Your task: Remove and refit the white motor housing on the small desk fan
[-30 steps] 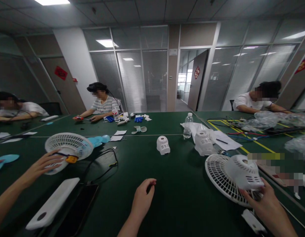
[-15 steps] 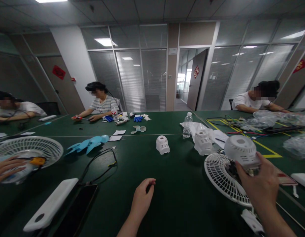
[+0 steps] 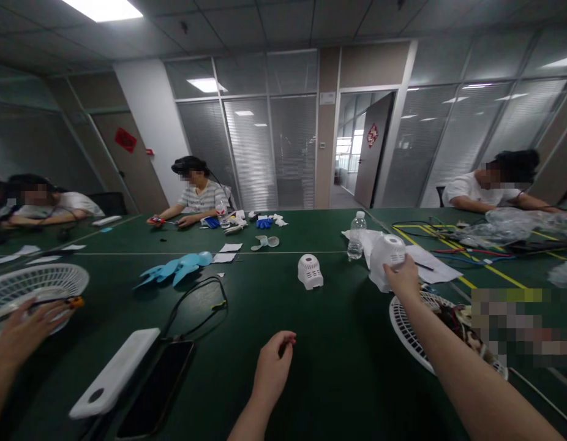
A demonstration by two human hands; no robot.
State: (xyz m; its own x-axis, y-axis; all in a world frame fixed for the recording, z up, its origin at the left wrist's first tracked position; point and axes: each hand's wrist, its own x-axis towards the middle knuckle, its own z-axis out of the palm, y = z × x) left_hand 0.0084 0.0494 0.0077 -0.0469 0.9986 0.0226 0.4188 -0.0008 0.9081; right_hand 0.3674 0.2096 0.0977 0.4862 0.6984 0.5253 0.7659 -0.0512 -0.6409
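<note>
My right hand (image 3: 403, 280) grips a white vented plastic fan motor housing (image 3: 388, 252) above white paper. It stands where another such housing stood, and I cannot make out whether the two are stacked. Below that forearm lies a round white fan grille (image 3: 405, 334), partly covered, with a motor and wires (image 3: 462, 327) in it. Near the table's front middle, my left hand (image 3: 273, 362) rests with curled fingers, thumb close to the fingertips, holding nothing. Beyond it, a smaller-looking white housing (image 3: 310, 272) stands upright by itself.
A neighbour's hand (image 3: 33, 324) works over another grille (image 3: 72, 275) at left. A white power bank-like slab (image 3: 116, 370), a black phone (image 3: 157, 386) and a cable (image 3: 173, 306) lie nearer. Blue fan blades (image 3: 180, 269) and a water bottle (image 3: 356, 236) are farther back. Co-workers sit opposite.
My right hand has carried the housing left and away from me, from above the grille to the other housing's place. My left hand keeps its pose. The view has turned slightly left.
</note>
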